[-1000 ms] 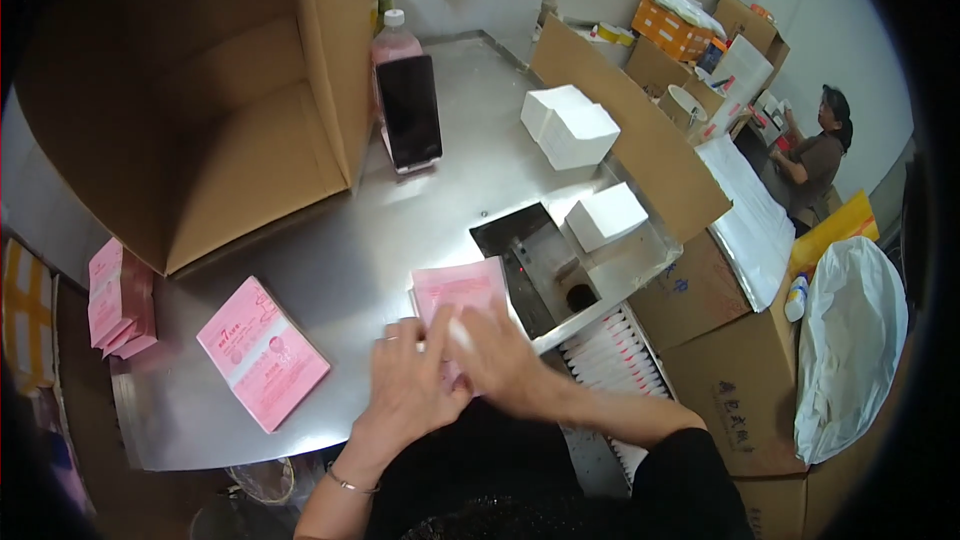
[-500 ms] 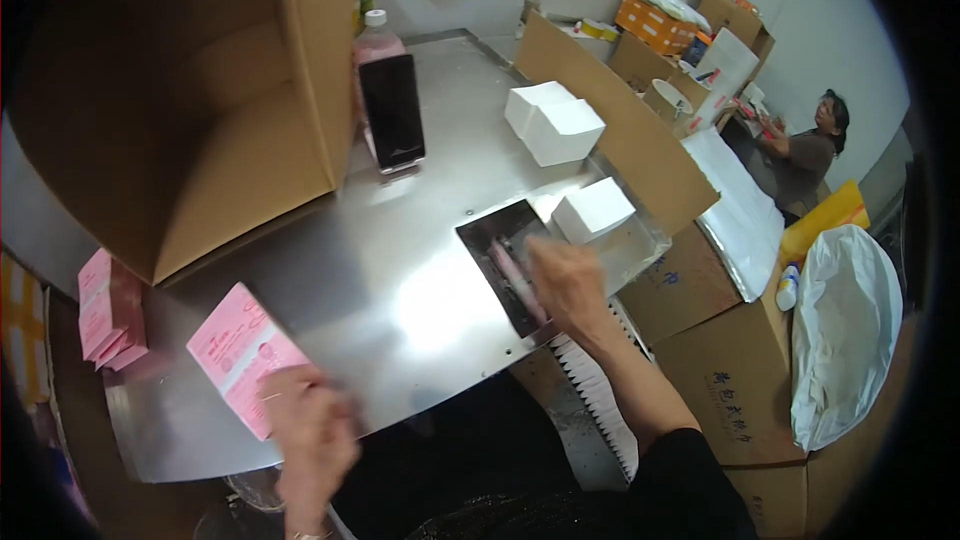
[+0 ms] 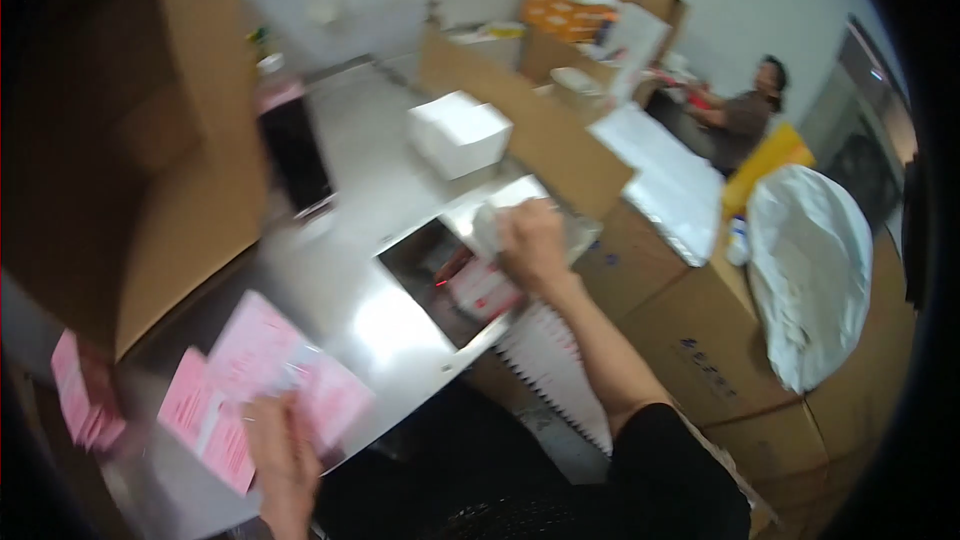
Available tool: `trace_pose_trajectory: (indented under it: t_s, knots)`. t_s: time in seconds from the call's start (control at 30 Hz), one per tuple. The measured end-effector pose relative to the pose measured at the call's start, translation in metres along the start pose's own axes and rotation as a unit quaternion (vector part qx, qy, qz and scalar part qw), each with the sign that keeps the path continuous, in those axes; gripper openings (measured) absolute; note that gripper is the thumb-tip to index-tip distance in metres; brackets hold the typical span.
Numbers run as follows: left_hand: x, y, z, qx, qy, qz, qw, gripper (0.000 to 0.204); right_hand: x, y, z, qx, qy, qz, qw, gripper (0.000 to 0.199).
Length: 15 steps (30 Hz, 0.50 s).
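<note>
My left hand (image 3: 280,445) is closed on a pink-and-white printed packet (image 3: 250,340), its fingers over the packet's lower part. Another flat pink packet (image 3: 195,420) lies partly beneath it on the steel table (image 3: 340,285). My right hand (image 3: 535,245) grips a small white block of what looks like folded tissues (image 3: 520,190), beside a rectangular opening (image 3: 410,255) in the tabletop. Inside that opening sits a pink-and-white packet (image 3: 485,290). Motion blurs the fingers of my right hand, and they hide part of the white block.
Behind the opening stand more white blocks (image 3: 460,135). A phone (image 3: 297,155) leans near a bottle (image 3: 275,80), beside a large open carton (image 3: 200,140). Pink packets (image 3: 85,390) are stacked at far left. Cartons (image 3: 700,360) and a white bag (image 3: 810,270) stand right; a person (image 3: 740,110) sits beyond.
The view has swung right. My right hand has moved from the opening to the white block. My left hand now holds a pink packet above the flat one.
</note>
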<state>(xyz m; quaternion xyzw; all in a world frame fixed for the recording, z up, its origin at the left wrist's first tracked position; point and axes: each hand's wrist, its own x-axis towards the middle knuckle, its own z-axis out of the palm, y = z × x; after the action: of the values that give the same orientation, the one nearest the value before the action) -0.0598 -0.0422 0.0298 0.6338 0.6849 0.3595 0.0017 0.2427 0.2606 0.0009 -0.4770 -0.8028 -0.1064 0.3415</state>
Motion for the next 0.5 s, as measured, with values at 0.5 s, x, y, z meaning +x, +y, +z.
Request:
trace_pose_trajectory:
  t_s: [0.5]
  knots:
    - [0.004,0.026,0.068,-0.057,-0.086,0.106,0.989,0.035,-0.014,-0.062,0.008,0.119,0.078,-0.115,0.983,0.045]
